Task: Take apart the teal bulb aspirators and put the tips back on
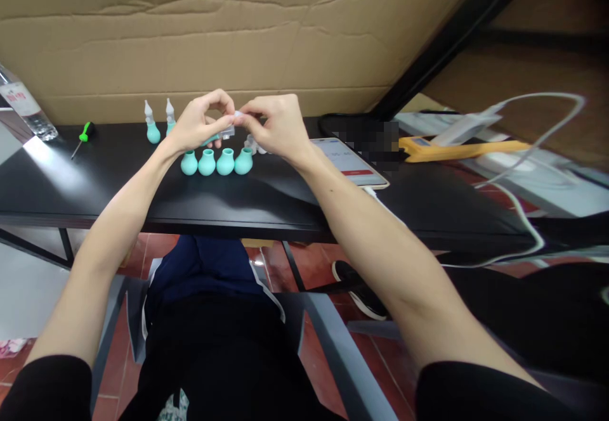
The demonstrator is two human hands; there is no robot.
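My left hand (202,120) is closed around a partly hidden nasal aspirator, its teal bulb and clear plastic collar (227,132) showing between the fingers. Thumb and fingertips of my right hand (276,123) pinch a small whitish tip (238,115), which meets my left thumb and finger. Just below the hands, several open-necked teal bulbs (225,162) stand upright in a row. Behind my left wrist stand two aspirators (152,129) with teal bulbs and clear pointed tops. Small clear plastic parts (254,146) lie beneath my right hand, partly covered by it.
A phone (356,170) lies on the black table (228,208) right of my forearm. Farther right are a yellow object (442,149) and white cables (521,215). At left are a green-handled screwdriver (84,134) and a water bottle (28,107). Cardboard (214,47) rises behind.
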